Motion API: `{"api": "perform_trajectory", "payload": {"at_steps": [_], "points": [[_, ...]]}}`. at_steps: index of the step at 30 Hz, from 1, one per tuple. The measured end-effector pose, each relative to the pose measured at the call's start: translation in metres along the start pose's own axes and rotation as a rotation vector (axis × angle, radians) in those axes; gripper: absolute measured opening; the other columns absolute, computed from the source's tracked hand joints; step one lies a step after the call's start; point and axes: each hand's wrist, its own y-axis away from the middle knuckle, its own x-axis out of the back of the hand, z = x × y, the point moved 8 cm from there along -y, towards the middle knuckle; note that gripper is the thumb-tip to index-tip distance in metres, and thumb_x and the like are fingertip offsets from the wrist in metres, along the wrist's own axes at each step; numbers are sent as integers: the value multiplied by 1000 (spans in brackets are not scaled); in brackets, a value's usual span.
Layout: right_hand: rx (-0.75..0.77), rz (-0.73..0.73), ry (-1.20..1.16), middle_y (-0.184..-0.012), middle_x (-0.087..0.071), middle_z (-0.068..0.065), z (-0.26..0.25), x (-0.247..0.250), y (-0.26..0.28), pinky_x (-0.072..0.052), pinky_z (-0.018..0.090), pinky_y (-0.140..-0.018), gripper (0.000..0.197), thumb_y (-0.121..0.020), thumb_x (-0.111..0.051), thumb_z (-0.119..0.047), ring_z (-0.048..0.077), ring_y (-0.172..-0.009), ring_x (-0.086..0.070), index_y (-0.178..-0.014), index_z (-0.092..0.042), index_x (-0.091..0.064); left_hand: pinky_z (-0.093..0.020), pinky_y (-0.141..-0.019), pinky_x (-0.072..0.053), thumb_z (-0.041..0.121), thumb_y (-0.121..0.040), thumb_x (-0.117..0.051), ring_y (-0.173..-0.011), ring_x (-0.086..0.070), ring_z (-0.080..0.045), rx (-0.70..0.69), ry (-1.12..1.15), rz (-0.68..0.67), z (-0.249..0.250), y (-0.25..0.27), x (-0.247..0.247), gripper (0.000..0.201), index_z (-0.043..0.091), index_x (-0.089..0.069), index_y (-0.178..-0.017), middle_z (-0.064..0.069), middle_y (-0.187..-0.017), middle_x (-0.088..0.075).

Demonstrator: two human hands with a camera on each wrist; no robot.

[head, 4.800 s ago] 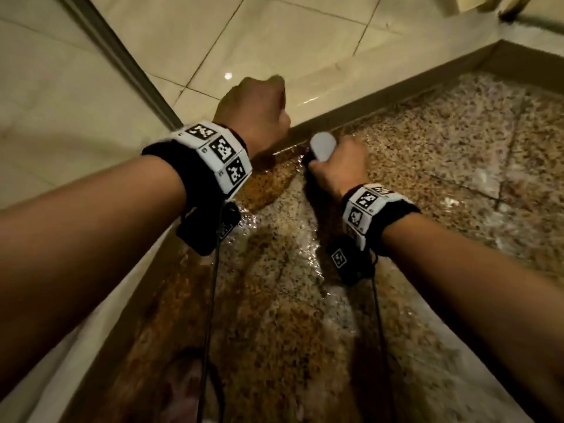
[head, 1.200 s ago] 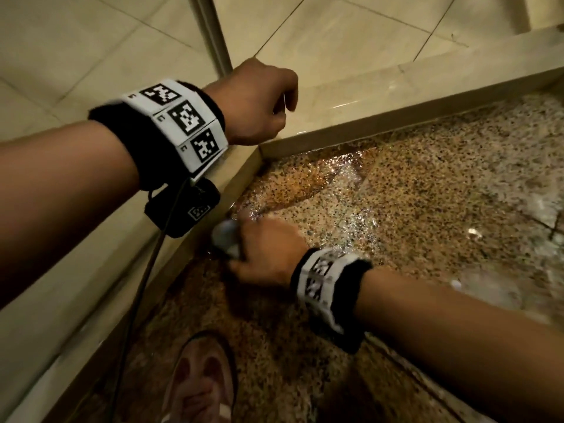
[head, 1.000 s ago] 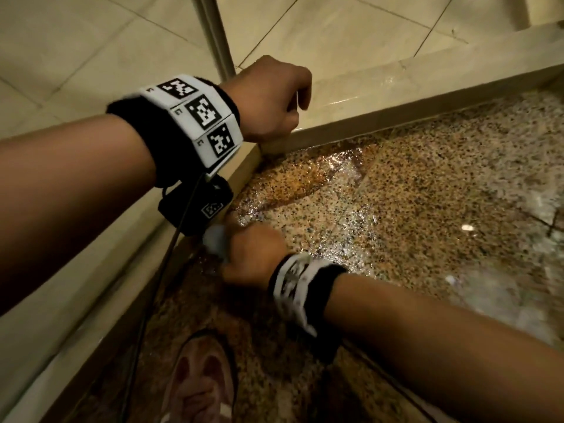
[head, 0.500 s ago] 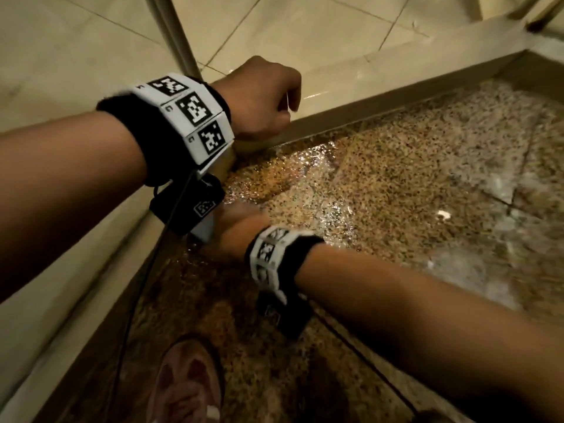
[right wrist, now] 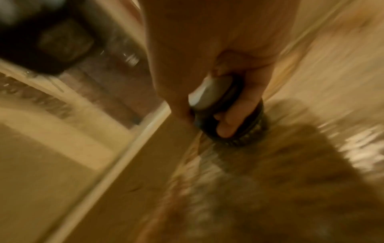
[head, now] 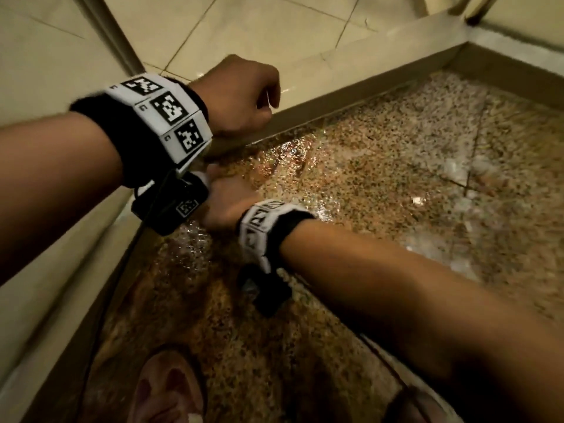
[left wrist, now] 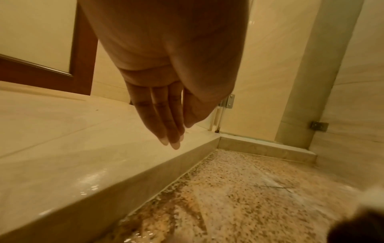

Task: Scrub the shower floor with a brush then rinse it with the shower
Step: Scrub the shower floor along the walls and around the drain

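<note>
The shower floor point(head: 381, 166) is wet speckled stone with a shiny patch in the near corner. My right hand point(head: 229, 199) grips a round black brush point(head: 202, 178) with a pale grey top, low on the floor right beside the left curb and partly hidden under my left wrist. In the right wrist view my right hand point(right wrist: 187, 65) wraps over the brush point(right wrist: 209, 95), its bristles down on the wet stone; that picture is blurred. My left hand point(head: 238, 99) hovers above the curb's corner as a fist, fingers point(left wrist: 166, 115) folded to the palm, holding nothing.
A pale marble curb point(head: 351, 87) borders the floor on the left and far sides, meeting in a corner. A glass panel's edge point(head: 116, 32) rises from it, and a hinge point(left wrist: 227, 102) shows at the far end. My sandalled foot point(head: 164, 389) stands at the bottom.
My right hand has slid the brush from the far curb over to the left curb and up toward the corner, now under my left wrist. The left hand stays fisted above the curb.
</note>
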Motion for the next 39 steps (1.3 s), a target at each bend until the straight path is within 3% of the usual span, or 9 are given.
{"api": "perform_trajectory", "payload": {"at_steps": [4,11,16,20,24,28,31,35,39], "points": [[-48,147,-51,-115,-61,8,32,36,-21,-41,27,-76,38,-94,-55,-36,24,-107,-61,-125,-13,-53,-29,-82,-45,12,-88,-56,-96,-58,-23,-25,26,-12,7,-5,-7,25,9,-62,-112,-10,-103,-65],[-879,600,-251,-130,-55,14,228,130,61,-48,36,-92,74,-81,-71,-44,33,-117,-55,-138,-10,-37,-33,-85,-47,12,-88,-57,-94,-58,-23,46,-11,-51,-31,9,-10,21,11,-62,-109,-11,-104,-65],[-455,434,-510,-118,-58,10,132,53,50,-49,25,-68,73,-80,-73,-39,29,-103,-61,-137,-13,-35,-31,-81,-45,13,-86,-59,-93,-58,-27,17,-28,-97,-10,-12,-27,23,10,-62,-108,-12,-102,-65],[-273,204,-387,-116,-60,14,80,17,29,-49,32,-75,64,-76,-77,-42,32,-104,-61,-125,-8,-53,-34,-79,-45,14,-84,-60,-94,-59,-31,-43,-33,-108,19,-30,-45,23,9,-62,-106,-15,-101,-65],[-526,510,-570,-112,-65,3,187,82,36,-55,32,-83,67,-71,-79,-33,22,-92,-65,-130,-23,-51,-33,-77,-44,14,-85,-61,-87,-54,-25,-14,-18,-143,15,-30,-57,25,10,-58,-109,-12,-99,-62],[-807,633,-248,-116,-60,14,249,127,87,-54,37,-86,71,-80,-73,-36,34,-102,-62,-138,-18,-36,-31,-77,-38,17,-87,-62,-87,-47,-21,21,-52,-162,-10,-18,-66,32,6,-54,-115,-12,-102,-58],[-586,584,-349,-101,-61,5,195,94,81,-58,34,-72,77,-79,-71,-37,26,-86,-64,-141,-30,-28,-36,-82,-41,18,-83,-67,-98,-55,-32,65,-32,-130,-19,-21,-70,41,2,-52,-117,-19,-110,-57],[-239,163,-269,-113,-63,5,104,25,54,-54,30,-76,74,-75,-75,-41,26,-95,-63,-138,-23,-41,-40,-85,-47,12,-67,-78,-102,-55,-35,-14,-25,-206,-5,-24,-84,59,10,-53,-120,-19,-112,-56],[-438,327,-369,-102,-66,2,176,58,76,-59,34,-73,63,-75,-71,-43,26,-88,-68,-130,-27,-44,-48,-95,-44,12,-62,-80,-116,-45,-30,-101,-73,-394,15,-10,-118,78,25,-45,-131,-10,-124,-46]]}}
